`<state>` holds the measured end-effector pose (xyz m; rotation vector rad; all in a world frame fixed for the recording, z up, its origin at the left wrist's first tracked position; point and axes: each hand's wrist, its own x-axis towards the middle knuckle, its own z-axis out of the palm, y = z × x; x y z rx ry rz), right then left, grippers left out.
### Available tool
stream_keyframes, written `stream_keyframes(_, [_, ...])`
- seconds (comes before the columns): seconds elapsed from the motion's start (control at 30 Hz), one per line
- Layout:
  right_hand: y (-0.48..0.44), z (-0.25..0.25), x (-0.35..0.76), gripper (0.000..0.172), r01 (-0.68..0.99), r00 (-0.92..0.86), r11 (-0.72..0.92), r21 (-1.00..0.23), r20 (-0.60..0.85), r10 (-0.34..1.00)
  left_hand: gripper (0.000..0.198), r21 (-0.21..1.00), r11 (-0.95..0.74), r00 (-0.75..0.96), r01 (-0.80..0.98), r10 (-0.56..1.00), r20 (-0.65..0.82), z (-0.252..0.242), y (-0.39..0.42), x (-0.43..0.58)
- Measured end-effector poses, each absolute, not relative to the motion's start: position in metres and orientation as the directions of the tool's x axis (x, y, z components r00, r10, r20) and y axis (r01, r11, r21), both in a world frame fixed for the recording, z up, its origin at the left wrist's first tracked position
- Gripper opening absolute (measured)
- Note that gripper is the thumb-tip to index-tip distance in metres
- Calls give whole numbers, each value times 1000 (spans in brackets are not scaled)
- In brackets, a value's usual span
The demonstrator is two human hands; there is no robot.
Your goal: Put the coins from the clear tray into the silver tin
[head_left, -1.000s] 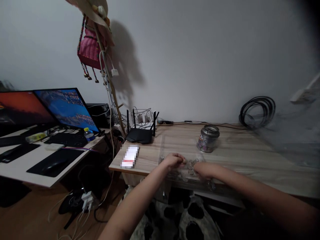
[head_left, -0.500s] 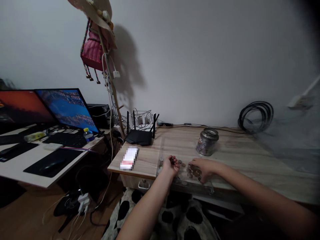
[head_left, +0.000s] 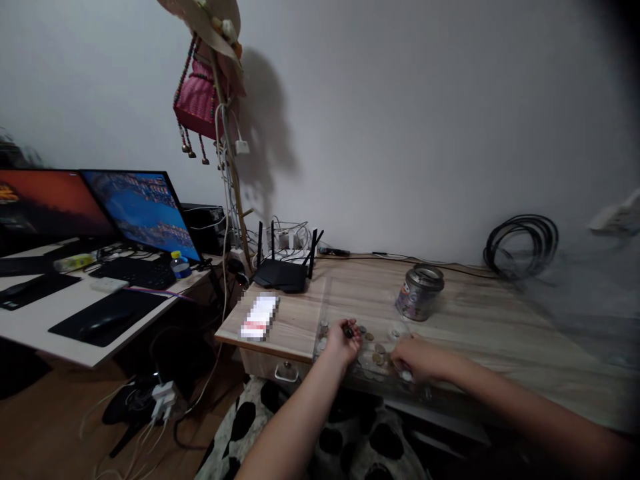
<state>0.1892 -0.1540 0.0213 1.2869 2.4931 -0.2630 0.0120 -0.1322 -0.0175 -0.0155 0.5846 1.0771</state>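
My left hand (head_left: 345,341) is cupped palm up at the desk's front, its fingers curled round some dark coins (head_left: 349,331). To its right, my right hand (head_left: 414,360) reaches down with bent fingers among the coins; a pale, shiny one shows at its fingertips, and the rest of what it grips is hidden. Loose coins (head_left: 377,359) lie between the two hands in a shallow clear plastic tray (head_left: 326,300). Several more are left of my left hand. Behind my right hand stands a round printed tin (head_left: 420,293) with a metal lid.
A lit phone (head_left: 260,317) lies on the desk (head_left: 295,320) at left, in front of a black router (head_left: 283,273). Coiled black cable (head_left: 523,250) leans at the back right. Monitors (head_left: 143,210) and a mouse pad (head_left: 107,317) occupy another table at left.
My right hand has shifted right and a little down, its fingers drawn closer together, uncovering coins in the tray. My left hand stays cupped. The view has swung slightly left.
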Motion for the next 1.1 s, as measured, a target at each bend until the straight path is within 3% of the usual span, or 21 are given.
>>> stream_keyframes(0.17, [-154,23,184,8,836,-518,548,-39,-390,762,11,261,456,302,-851,831,-468,-17,-132,13])
stream_keyframes(0.27, [-143,31,174,1,841,-540,519,-152,-290,790,11,258,455,301,-852,830,-470,-17,-132,15])
stream_keyframes(0.4, [-120,51,152,25,776,-584,528,-345,-77,808,16,239,515,391,-823,820,-418,-17,-131,16])
stream_keyframes(0.5, [-107,56,144,40,787,-470,478,-390,123,874,18,201,565,466,-800,797,-385,-14,-134,8])
stream_keyframes(0.57, [-104,47,144,44,808,-392,429,-404,174,903,21,194,586,490,-786,784,-382,-9,-138,-4])
stream_keyframes(0.67, [-109,22,140,37,800,-444,439,-409,87,892,23,165,521,450,-837,829,-332,7,-141,-26])
stream_keyframes(0.73, [-114,7,127,51,752,-562,528,-393,36,827,25,128,421,369,-898,880,-300,19,-140,-40])
stream_keyframes(0.8, [-118,-1,108,71,715,-652,600,-359,-32,758,26,128,310,248,-942,901,-355,29,-136,-52])
stream_keyframes(0.87, [-119,-4,88,78,733,-660,605,-312,-107,744,28,145,249,174,-958,901,-397,34,-133,-60])
stream_keyframes(0.97, [-117,-4,64,77,805,-582,530,-268,-175,794,27,147,219,141,-965,900,-413,33,-133,-67])
stream_keyframes(1.1, [-121,-8,49,55,822,-556,490,-290,-219,802,25,102,214,152,-972,892,-426,25,-137,-67])
